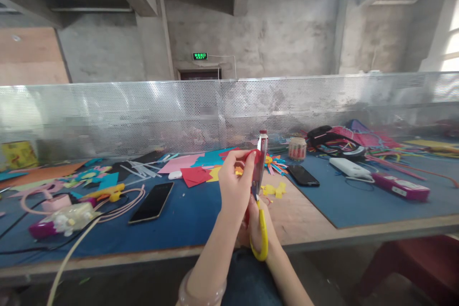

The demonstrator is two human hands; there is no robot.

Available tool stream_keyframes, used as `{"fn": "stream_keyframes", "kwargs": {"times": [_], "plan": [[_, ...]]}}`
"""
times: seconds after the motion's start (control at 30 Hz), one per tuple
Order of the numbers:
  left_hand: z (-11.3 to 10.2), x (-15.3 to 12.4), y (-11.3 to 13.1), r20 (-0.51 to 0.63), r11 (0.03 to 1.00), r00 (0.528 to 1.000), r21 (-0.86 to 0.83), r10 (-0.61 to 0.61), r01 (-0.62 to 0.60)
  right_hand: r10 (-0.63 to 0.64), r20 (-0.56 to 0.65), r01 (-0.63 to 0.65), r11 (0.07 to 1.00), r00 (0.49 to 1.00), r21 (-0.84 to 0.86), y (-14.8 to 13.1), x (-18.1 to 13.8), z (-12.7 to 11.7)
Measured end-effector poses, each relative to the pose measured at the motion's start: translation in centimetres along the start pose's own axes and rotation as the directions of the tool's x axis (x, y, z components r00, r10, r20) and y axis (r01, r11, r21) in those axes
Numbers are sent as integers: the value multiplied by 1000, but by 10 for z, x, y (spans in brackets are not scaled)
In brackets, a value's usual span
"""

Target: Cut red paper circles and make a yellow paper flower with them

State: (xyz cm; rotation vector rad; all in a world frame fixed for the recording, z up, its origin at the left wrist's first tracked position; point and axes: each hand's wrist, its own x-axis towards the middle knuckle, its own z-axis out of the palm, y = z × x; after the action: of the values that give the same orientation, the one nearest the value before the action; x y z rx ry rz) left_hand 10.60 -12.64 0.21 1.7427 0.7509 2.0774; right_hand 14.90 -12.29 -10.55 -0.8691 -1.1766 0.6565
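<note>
My left hand is closed, its fingertips pinched on a small piece of red paper. Close beside it, my right hand grips a pair of scissors with yellow handles. The blades point upward next to the red paper; whether they touch it I cannot tell. A slim upright item with a red top shows behind the blades, its lower part hidden. Yellow paper scraps lie on the bare wood beyond my hands, near a multicoloured paper flower.
A black phone lies to the left, another phone to the right. Red paper, cables and a power strip cover the left side. A jar-like container, a white power bank and a purple box stand right.
</note>
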Motion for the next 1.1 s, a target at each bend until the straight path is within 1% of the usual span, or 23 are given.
{"fn": "stream_keyframes", "kwargs": {"times": [0.17,0.27,0.5,0.6,0.7,0.77,0.83,0.93,1.03,1.1], "plan": [[0,0,1,1,1000,1000,2,-8,8,46,55,-47,999,997,16,-2,0,-2],[0,0,2,-1,1000,1000,-2,-9,9,60,43,-61,998,997,9,-1,1,-3],[0,1,3,-14,1000,1000,-4,-11,11,2,36,0,998,999,-59,3,1,-2],[0,2,4,-18,1000,1000,-15,-21,21,2,21,-1,998,1000,-61,3,1,-3],[1,2,5,-21,999,999,-22,-29,28,18,60,-15,999,998,-50,3,1,-4],[1,2,5,-26,999,999,-26,-31,31,27,58,-24,998,998,-50,3,2,-5],[1,2,5,-29,999,999,-33,-35,34,9,55,-6,998,998,-58,1,2,-6],[1,2,5,-31,998,999,-48,-33,32,15,78,-11,998,997,-62,-3,2,-8],[1,3,5,-41,998,999,-54,-23,21,54,57,-51,997,997,-49,-5,1,-7],[1,3,5,-45,998,999,-52,-23,20,31,39,-30,999,999,-38,-4,0,-6]]}}
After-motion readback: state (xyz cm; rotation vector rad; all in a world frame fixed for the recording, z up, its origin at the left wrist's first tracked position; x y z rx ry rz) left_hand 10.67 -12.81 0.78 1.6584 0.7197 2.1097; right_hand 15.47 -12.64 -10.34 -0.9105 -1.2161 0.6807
